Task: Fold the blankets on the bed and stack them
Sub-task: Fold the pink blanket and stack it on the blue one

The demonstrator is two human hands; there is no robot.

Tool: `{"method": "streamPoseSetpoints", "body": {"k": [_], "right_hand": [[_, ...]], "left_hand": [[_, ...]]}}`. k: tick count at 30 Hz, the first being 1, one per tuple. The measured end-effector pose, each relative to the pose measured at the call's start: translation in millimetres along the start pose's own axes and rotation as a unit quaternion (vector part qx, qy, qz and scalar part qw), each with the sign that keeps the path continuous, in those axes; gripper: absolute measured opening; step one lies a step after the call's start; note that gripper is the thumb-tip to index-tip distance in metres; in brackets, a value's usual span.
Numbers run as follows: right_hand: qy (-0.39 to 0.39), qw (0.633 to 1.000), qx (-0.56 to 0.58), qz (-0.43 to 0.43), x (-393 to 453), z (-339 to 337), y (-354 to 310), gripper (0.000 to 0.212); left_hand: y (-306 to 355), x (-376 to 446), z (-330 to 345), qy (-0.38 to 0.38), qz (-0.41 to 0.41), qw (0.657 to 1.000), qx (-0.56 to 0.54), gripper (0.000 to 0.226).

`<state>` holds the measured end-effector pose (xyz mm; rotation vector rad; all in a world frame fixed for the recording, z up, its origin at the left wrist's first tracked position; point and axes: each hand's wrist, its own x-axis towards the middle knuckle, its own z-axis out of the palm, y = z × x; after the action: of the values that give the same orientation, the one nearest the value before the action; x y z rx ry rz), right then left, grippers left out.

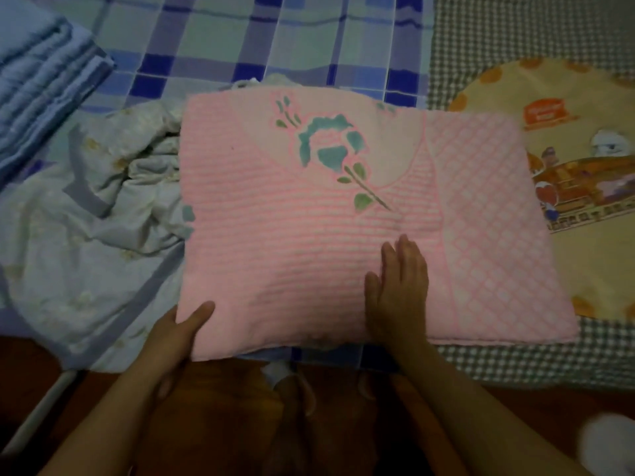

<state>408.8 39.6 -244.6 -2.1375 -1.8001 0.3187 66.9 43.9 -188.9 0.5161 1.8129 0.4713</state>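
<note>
Pressing flat on the folded pink blanket, the right hand lies with fingers straight near its front edge. The left hand grips the blanket's front-left corner, thumb on top. The blanket lies on the bed, long axis running left to right, just ahead of both hands. Left of the blanket sits a crumpled pale blanket; a folded blue one lies beyond that.

Bed w/ blankets

Bare plaid sheet beyond the pink blanket — crumpled pale blanket crowding its left.
</note>
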Motion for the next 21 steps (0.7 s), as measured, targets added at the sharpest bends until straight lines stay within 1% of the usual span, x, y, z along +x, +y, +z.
{"method": "streamPoseSetpoints", "body": {"k": [1,2,4,5,7,8,9,10,11,12,13,15,17,18,19,21], "right_hand": [[0.003,1.000,-0.025,-0.018,-13.3,-1.5,2.0,0.054],[-0.038,0.998,-0.049,-0.029,-27.2,-2.4,5.0,0.056],[-0.152,0.984,-0.087,-0.038,-47.0,-4.6,13.9,0.063],[-0.190,0.977,-0.092,-0.039,-46.6,-4.7,18.9,0.066],[-0.234,0.970,-0.049,-0.032,-29.2,-13.8,20.2,0.069],[-0.267,0.964,-0.008,0.003,-18.1,-26.6,16.6,0.065],[-0.282,0.957,0.050,0.051,-5.8,-40.5,14.1,0.058],[-0.283,0.948,0.114,0.092,8.1,-57.9,10.5,0.050],[-0.284,0.928,0.198,0.136,23.0,-74.7,6.9,0.046],[-0.270,0.906,0.273,0.177,40.1,-92.4,2.0,0.044],[-0.229,0.897,0.326,0.192,58.4,-107.5,-2.2,0.044],[-0.157,0.891,0.384,0.184,99.8,-129.0,-12.2,0.046],[-0.139,0.899,0.390,0.142,143.9,-124.1,-19.9,0.051],[-0.139,0.911,0.372,0.115,165.8,-110.4,-22.6,0.053],[-0.135,0.929,0.331,0.093,186.7,-91.5,-25.8,0.055],[-0.129,0.968,0.209,0.057,216.5,-44.9,-32.0,0.060]], "left_hand": [[4.2,-10.0,-2.5,0.000,0.000,0.999,-0.036,0.062],[11.1,-22.8,-4.4,-0.004,-0.004,0.998,-0.060,0.064],[24.6,-48.3,-4.7,-0.028,-0.009,0.995,-0.092,0.074],[30.8,-58.2,-4.5,-0.045,-0.006,0.993,-0.110,0.075],[43.6,-73.4,-0.5,-0.072,-0.001,0.986,-0.152,0.063],[52.1,-81.3,3.6,-0.081,0.009,0.982,-0.168,0.059],[61.9,-88.0,8.8,-0.087,0.028,0.980,-0.179,0.058],[72.9,-94.2,14.0,-0.090,0.052,0.979,-0.177,0.059],[84.3,-101.4,20.7,-0.092,0.076,0.979,-0.168,0.059],[94.4,-107.9,27.2,-0.089,0.095,0.979,-0.156,0.059],[103.2,-114.2,33.9,-0.084,0.107,0.980,-0.146,0.057],[115.0,-121.9,43.8,-0.072,0.112,0.981,-0.142,0.053],[119.1,-124.8,48.3,-0.055,0.105,0.982,-0.145,0.052],[118.6,-124.3,49.4,-0.046,0.099,0.983,-0.146,0.053],[116.5,-122.1,48.9,-0.037,0.095,0.984,-0.145,0.054],[111.9,-118.6,48.7,-0.023,0.088,0.985,-0.143,0.055]]}}
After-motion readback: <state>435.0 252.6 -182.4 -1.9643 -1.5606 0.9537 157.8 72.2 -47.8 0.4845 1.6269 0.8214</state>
